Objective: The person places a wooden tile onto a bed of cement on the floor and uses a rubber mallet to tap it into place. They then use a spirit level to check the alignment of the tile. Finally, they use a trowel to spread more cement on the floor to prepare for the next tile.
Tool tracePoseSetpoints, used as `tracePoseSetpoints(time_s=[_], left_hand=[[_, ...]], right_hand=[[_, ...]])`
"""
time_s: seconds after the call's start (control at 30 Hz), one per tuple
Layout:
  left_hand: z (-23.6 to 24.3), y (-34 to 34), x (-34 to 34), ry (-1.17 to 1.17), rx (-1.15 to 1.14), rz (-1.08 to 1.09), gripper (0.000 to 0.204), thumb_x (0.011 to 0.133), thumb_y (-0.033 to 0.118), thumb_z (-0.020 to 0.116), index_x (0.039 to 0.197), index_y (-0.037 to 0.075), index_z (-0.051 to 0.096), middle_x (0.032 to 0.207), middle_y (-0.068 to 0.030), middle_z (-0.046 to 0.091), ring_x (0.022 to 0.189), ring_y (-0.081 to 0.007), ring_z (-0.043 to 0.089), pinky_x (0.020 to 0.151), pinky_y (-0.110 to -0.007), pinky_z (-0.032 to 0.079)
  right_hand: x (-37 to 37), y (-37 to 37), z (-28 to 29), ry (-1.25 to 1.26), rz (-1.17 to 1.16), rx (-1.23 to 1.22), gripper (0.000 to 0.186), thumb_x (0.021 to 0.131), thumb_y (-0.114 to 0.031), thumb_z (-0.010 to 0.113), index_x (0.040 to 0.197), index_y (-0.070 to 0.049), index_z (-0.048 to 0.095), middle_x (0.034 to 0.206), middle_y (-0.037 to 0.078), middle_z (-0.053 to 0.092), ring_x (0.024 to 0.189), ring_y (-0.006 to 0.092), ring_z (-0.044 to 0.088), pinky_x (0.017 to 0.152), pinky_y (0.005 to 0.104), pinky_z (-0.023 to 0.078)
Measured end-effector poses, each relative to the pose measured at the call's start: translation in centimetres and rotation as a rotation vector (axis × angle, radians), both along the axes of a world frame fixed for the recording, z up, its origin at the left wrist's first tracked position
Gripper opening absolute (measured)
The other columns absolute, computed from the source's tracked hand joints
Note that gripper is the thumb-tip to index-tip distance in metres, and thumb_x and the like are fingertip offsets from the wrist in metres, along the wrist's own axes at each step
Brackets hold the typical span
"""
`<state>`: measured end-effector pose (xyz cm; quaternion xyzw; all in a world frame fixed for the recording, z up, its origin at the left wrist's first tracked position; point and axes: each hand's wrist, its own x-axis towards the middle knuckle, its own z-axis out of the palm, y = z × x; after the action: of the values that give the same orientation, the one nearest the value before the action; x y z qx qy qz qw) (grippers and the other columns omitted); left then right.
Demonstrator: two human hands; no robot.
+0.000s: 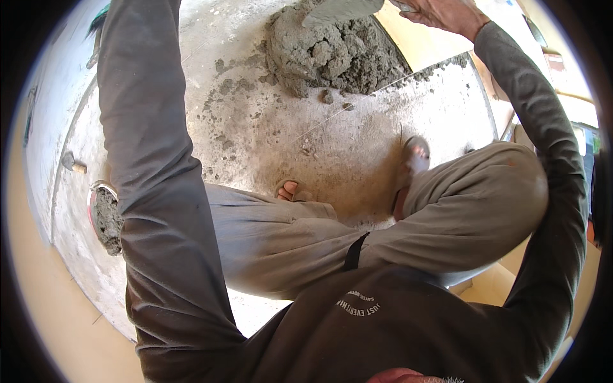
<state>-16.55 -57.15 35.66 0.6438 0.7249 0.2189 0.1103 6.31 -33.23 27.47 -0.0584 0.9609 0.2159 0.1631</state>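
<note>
Mortar heap (338, 54), trowel (341, 11) atop, feet below

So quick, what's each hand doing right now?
Left hand: out of view past the top edge; only the sleeve shows.
Right hand: closed on a trowel over the mortar heap.

Bright daylight flooded the scene, washing the concrete floor (357, 140) near white at upper left. Shadows stayed soft and short under the grey mortar heap (338, 54). The fisheye bent every edge toward a black rim, and the dark sleeves at the lower frame went slightly soft.
</note>
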Motion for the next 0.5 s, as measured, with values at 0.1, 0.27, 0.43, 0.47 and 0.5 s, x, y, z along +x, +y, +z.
tracePoseSetpoints(time_s=[0.1, 0.27, 0.43, 0.47, 0.5], left_hand=[[0.0, -0.1, 0.3, 0.036, -0.029, 0.065, 0.043, 0.096, 0.041, 0.066, 0.097, -0.001, 0.073, 0.084, -0.0088, 0.07, 0.079, -0.019, 0.064, 0.073, -0.034, 0.052], [1.1, -5.6, 6.7, 0.259, -0.117, 0.128, 0.046, 0.098, 0.046, 0.066, 0.108, 0.002, 0.075, 0.091, -0.0107, 0.074, 0.084, -0.0212, 0.067, 0.078, -0.035, 0.052], [-0.6, -10.7, 5.9, -0.023, -0.433, 0.232, 0.041, 0.098, 0.038, 0.071, 0.118, 0.002, 0.069, 0.107, -0.0104, 0.071, 0.105, -0.0204, 0.066, 0.097, -0.037, 0.051], [-1.5, -11.4, 7.8, -0.033, -0.458, 0.218, 0.04, 0.097, 0.036, 0.072, 0.117, 0.002, 0.068, 0.109, -0.0116, 0.071, 0.107, -0.0217, 0.066, 0.098, -0.038, 0.051], [-0.5, -13.1, 10.3, -0.004, -0.519, 0.251, 0.039, 0.095, 0.033, 0.074, 0.117, 0.002, 0.067, 0.111, -0.0127, 0.071, 0.108, -0.023, 0.067, 0.098, -0.039, 0.051]], right_hand=[[-1.6, 0.7, -0.1, 0.213, 0.131, -0.153, 0.031, 0.097, -0.037, 0.062, 0.113, -0.011, 0.064, 0.081, 0.018, 0.069, 0.078, 0.0391, 0.07, 0.067, 0.0511, 0.055], [-4.6, 2.9, -8.6, 0.344, 0.089, -0.121, 0.028, 0.099, -0.037, 0.062, 0.102, -0.009, 0.063, 0.07, 0.013, 0.065, 0.062, 0.0321, 0.067, 0.057, 0.047, 0.051], [-4.2, 0.6, -20.7, 0.141, 0.169, -0.021, 0.029, 0.107, -0.018, 0.055, 0.135, -0.01, 0.057, 0.063, 0.006, 0.053, 0.052, 0.0145, 0.058, 0.043, 0.0277, 0.053], [-1.9, 1.2, -21.0, 0.168, 0.184, -0.055, 0.024, 0.107, -0.016, 0.052, 0.129, -0.01, 0.06, 0.062, 0.007, 0.058, 0.054, 0.0169, 0.064, 0.046, 0.0309, 0.056], [-1.9, 0.4, -21.6, 0.22, 0.21, -0.118, 0.023, 0.105, -0.014, 0.054, 0.126, -0.011, 0.062, 0.066, 0.008, 0.062, 0.057, 0.0194, 0.067, 0.05, 0.0332, 0.058]])
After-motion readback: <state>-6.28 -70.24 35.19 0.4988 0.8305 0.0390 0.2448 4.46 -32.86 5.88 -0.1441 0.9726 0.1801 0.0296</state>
